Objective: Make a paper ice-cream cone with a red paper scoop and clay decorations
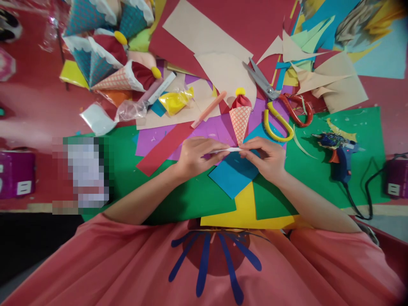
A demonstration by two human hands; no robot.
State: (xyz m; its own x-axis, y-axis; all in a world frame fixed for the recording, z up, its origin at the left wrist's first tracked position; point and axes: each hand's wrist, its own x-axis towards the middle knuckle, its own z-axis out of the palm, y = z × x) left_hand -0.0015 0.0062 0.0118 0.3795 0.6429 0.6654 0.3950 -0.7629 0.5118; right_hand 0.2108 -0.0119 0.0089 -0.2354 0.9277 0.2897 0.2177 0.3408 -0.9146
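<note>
A thin white strip (234, 149) is stretched between my two hands above the blue sheet (234, 174). My left hand (199, 155) pinches its left end, and my right hand (266, 157) pinches the right end; both are closed. Just beyond my fingers lies a small cone (240, 121) with a pink-orange lattice pattern, its tip toward me, with a red top and a yellow piece (240, 91). Open-bladed scissors (270, 91) with one yellow and one red handle rest behind my right hand.
A blue glue gun (342, 159) with a black cable lies on green sheets (366, 131) at the right. Larger cones (114, 80), a marker (162, 87) and a yellow packet (176, 101) are at the back left. Beige scraps (344, 80) spread across the back right.
</note>
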